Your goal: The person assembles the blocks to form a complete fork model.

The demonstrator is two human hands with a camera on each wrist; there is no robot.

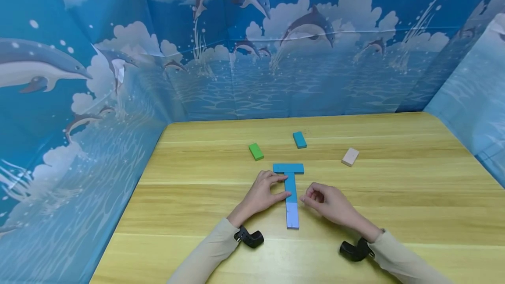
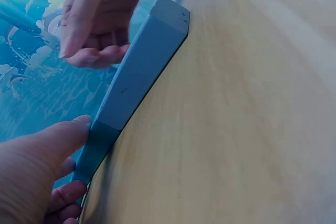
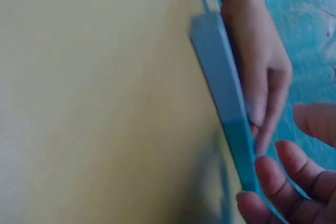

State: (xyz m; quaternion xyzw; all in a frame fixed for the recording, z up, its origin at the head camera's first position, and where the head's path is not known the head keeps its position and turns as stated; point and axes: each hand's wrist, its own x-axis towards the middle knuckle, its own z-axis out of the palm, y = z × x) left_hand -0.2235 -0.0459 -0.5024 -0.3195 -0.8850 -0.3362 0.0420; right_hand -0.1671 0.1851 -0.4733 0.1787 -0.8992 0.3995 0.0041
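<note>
Blocks form a T at the lower centre of the head view, where we see a flat, rectangular blue crossbar [image 1: 288, 168] meeting the top of an upright blue stem block [image 1: 291, 187]. A flat, rectangular lavender block [image 1: 292, 216] continues that stem downward, end to end with the blue one. We find the left hand [image 1: 260, 194] just left of the stem, its grip wide, with thumb and forefinger spread and their tips touching the blue stem block. Our right hand [image 1: 329, 203] is just right of the stem, its fingers loosely bent and its grip holding nothing.

Above the T, we see a small rectangular green block [image 1: 256, 151] to the left, a small rectangular blue block [image 1: 300, 140] higher up, and a small rectangular whitish-pink block [image 1: 350, 157] farther right. All these pieces lie on a yellowish, wood-grained tabletop [image 1: 177, 205]. Below the hands, we see beige sleeves [image 1: 215, 249] and black wrist cameras [image 1: 251, 237]. Blue sheeting printed with dolphins [image 1: 252, 86] fills the upper part of the frame.
</note>
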